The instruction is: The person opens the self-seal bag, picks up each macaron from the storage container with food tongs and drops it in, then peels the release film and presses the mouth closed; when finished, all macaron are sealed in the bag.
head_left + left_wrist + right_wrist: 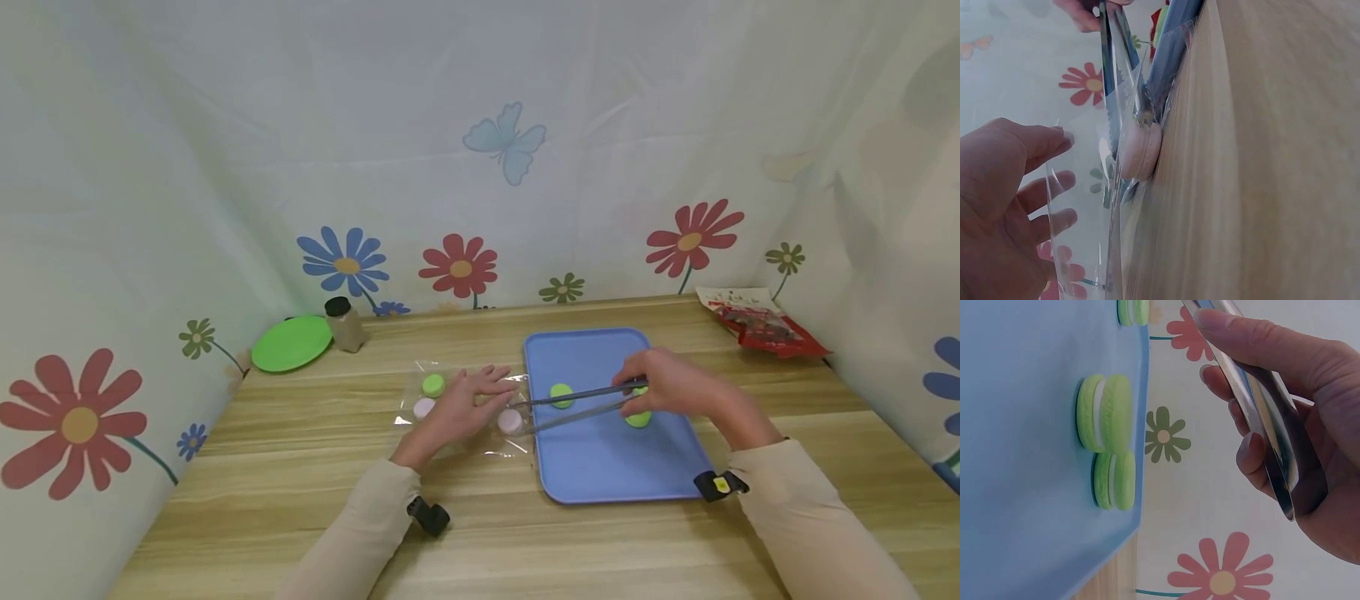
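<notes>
My right hand (671, 383) holds metal tongs (1266, 425), which reach left across a blue tray (600, 467). At the bag's mouth, the tong tips are around a pink macaron (1141, 150); whether they squeeze it I cannot tell. My left hand (465, 404) is spread over the clear plastic bag (1082, 206), fingers loosely bent and touching its film. Left of that hand, a green macaron (432, 385) and another pink macaron (424, 407) lie in clear wrapping. On the tray are green macarons (1116, 412), two of them side by side under my right hand.
A green plate (291, 343) and a black-lidded jar (345, 325) stand at the back left of the wooden table (465, 542). A red and white snack packet (765, 321) lies at the back right. Flowered fabric (360, 150) hangs behind the table and on both sides.
</notes>
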### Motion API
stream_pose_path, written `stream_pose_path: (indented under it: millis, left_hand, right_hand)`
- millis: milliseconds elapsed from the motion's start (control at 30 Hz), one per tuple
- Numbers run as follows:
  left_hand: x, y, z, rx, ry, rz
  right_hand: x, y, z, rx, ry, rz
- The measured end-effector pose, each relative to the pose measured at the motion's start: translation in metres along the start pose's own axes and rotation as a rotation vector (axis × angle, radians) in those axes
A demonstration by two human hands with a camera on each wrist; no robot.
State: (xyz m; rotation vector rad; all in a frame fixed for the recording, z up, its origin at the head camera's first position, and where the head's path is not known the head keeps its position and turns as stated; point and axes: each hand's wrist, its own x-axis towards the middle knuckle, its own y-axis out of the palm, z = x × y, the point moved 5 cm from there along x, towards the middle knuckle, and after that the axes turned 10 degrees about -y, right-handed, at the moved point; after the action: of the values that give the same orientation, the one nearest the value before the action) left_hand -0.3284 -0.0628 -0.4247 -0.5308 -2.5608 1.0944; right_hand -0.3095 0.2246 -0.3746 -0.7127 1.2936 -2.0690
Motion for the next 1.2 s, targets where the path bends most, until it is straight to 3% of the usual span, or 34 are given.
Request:
stream_pose_path:
  millis: [167, 400, 733, 1067, 1200]
  left_hand:
    - [0.000, -0.001, 0.000, 0.001, -0.005, -0.001]
    - [0.001, -0.002, 0.000, 0.004, 0.019, -0.028]
    - [0.003, 0.000, 0.001, -0.022, 0.036, -0.034]
    - [0.002, 0.000, 0.003, -0.041, 0.031, -0.056]
    - [0.003, 0.000, 0.006, -0.053, 0.032, -0.062]
  right_hand:
    - [0.002, 0.000, 0.002, -0.027, -0.011, 0.001]
    - [0.002, -0.002, 0.003, -0.013, -0.033, -0.057]
    - [0.010, 0.004, 0.017, -0.008, -0.006, -0.043]
    - [0.030, 0.016, 0.030, -0.039, -0.129, -0.053]
    - [0.043, 0.022, 0.033, -0.065, -0.139, -0.051]
